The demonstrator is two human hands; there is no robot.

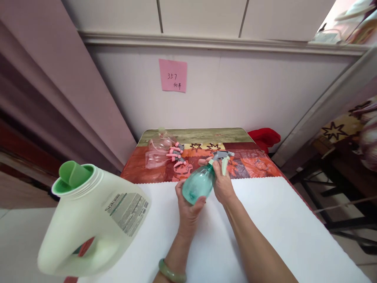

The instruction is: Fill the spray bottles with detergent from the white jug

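Edges and room: we list a table topped by a white sheet (265,220), its scalloped far edge running across over a red patterned cover (253,163). The table's right edge slants away past our right arm, and the widest room for moving lies on that side. At left, a pale green jug (118,188) with a green cap (73,175) covers much of the table's near left edge and narrows the space there. Beyond the scalloped edge, left of centre, we count clear pinkish bottles (156,157) and pink-and-grey spray heads (176,151), close together; the wall (218,102) rises behind.

Principal item: one green spray bottle (198,182), at the middle, in front of us, held between both hands near the sheet's far edge. Body rounded, translucent, teal, with a darker knob showing at the base; neck dark green; head (219,155) grey, with a pale green trigger (224,166). It lies tilted, base to lower left, nozzle to upper right.

Hands: our left hand (188,210) grasps the lower body, thumb along the near side; our right hand (221,182) grips about the neck and head. How firmly, we cannot tell.
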